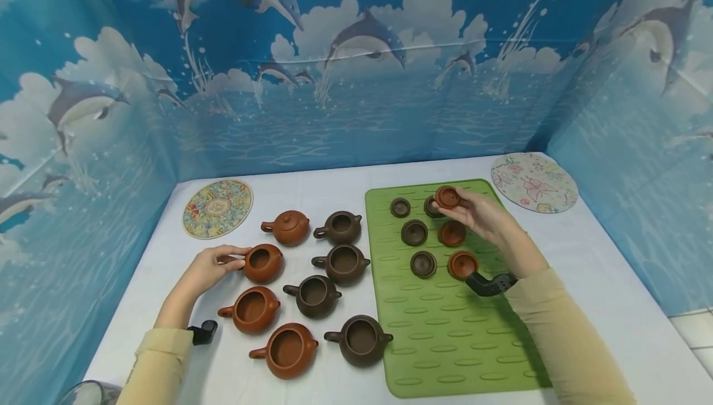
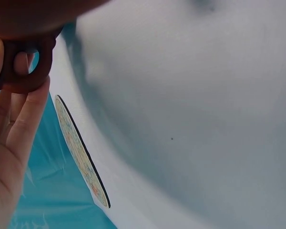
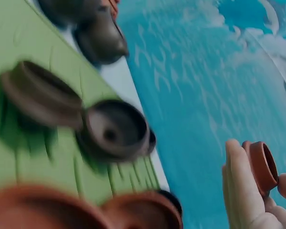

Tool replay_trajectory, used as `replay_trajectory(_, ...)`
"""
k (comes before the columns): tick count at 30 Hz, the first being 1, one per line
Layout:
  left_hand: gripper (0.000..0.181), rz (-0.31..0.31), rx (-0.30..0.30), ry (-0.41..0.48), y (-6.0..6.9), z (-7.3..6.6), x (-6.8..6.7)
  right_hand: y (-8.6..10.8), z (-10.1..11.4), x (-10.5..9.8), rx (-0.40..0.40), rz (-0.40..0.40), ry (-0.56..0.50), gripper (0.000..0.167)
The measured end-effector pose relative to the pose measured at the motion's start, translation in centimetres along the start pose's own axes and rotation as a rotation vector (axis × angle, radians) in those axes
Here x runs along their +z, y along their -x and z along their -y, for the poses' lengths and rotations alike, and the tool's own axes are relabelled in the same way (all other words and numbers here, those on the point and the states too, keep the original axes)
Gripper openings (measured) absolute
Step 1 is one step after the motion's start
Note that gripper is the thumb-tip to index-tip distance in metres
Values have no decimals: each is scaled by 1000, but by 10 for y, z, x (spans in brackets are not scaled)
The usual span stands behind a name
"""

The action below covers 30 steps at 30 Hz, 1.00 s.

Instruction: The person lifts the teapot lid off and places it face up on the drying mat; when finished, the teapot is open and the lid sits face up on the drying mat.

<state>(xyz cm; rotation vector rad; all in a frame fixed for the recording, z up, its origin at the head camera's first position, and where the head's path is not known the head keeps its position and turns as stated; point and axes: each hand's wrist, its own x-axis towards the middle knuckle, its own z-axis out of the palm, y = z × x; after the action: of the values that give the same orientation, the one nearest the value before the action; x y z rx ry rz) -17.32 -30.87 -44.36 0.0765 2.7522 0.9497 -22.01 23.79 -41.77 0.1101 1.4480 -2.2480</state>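
Note:
My left hand (image 1: 210, 270) grips the handle (image 2: 26, 88) of a small lidless red-brown clay teapot (image 1: 272, 272) at the left of the table. The thumb and fingers close round the handle in the left wrist view. Over the far part of the green mat (image 1: 434, 368), my right hand (image 1: 483, 214) pinches a red-brown teapot lid (image 3: 262, 167) between thumb and fingers. That lid is held up, its hollow underside showing in the head view. Below lie two red-brown lids, one being the near lid (image 1: 463, 265), and several dark brown lids such as this one (image 1: 414, 232).
A lidded red-brown teapot (image 1: 292, 229) stands behind the left hand. Two open red-brown teapots, including the front one (image 1: 303, 358), sit nearer. Several open dark teapots (image 1: 362, 358) line the mat's left edge. Round patterned mats (image 1: 217, 209) lie in both back corners. A glass (image 1: 89, 392) stands front left.

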Motion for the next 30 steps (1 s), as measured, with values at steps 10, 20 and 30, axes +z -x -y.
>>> replay_trajectory(10,30,-24,20,4,0,0,1,-9,-1,-49,-17,-335,587,70)
replay_trajectory(20,30,-22,12,-6,1,0,2,-15,-11,-64,-63,-496,960,63)
replay_trajectory(30,31,-22,-4,0,0,1,3,-18,-14,-67,-75,-528,1139,58)
